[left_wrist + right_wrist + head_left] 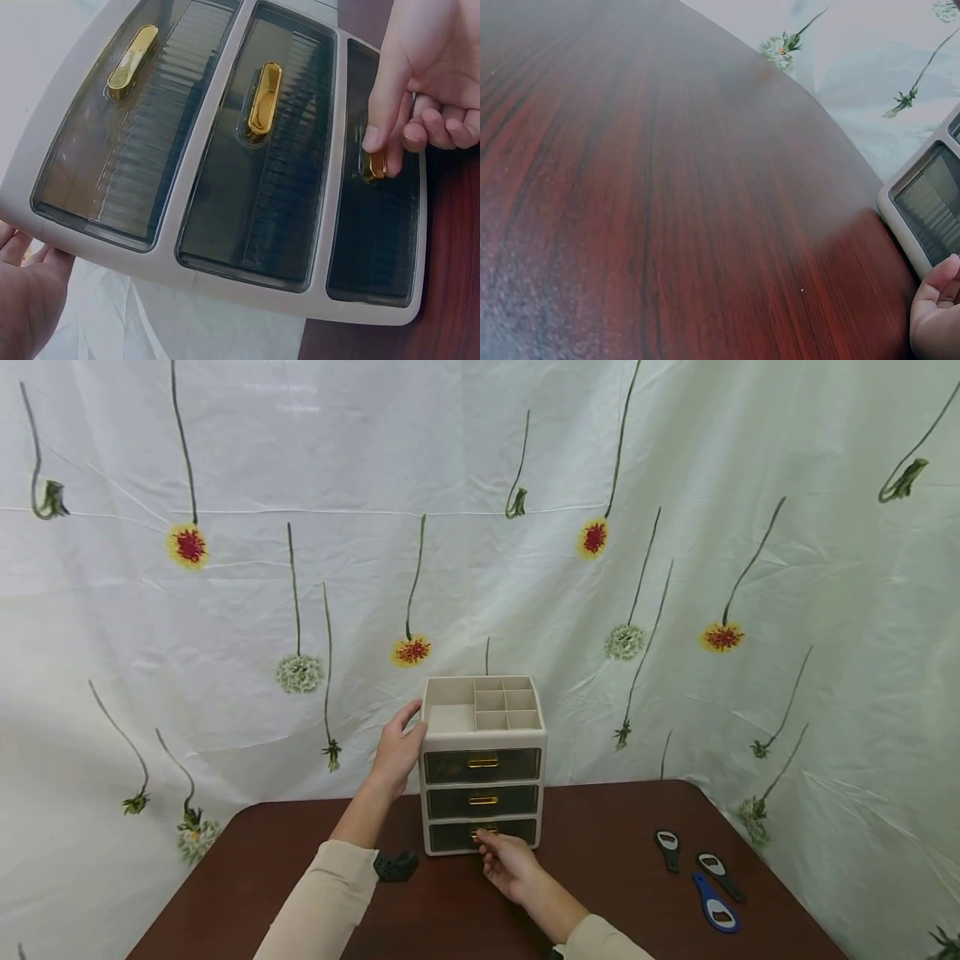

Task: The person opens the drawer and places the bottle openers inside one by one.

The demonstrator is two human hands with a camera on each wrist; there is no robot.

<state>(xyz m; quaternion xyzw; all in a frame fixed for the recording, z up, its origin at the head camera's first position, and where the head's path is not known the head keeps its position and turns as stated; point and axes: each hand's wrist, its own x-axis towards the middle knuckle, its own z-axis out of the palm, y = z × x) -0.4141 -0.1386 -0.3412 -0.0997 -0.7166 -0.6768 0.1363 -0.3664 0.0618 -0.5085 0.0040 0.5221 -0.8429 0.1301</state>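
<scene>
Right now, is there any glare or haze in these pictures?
Head view: soft light, faint bright streaks high on the flowered cloth; left wrist view: glints on the middle gold handle, reflections across the top drawer's front; right wrist view: whitish haze over the tabletop, speckled pale sheen at lower left.

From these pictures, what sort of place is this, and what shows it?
Probably an indoor tabletop workspace, perhaps screened off, though I cannot be certain. A creased flower-printed cloth hangs behind a dark wood-grained table, where a small drawer organizer stands.
</scene>
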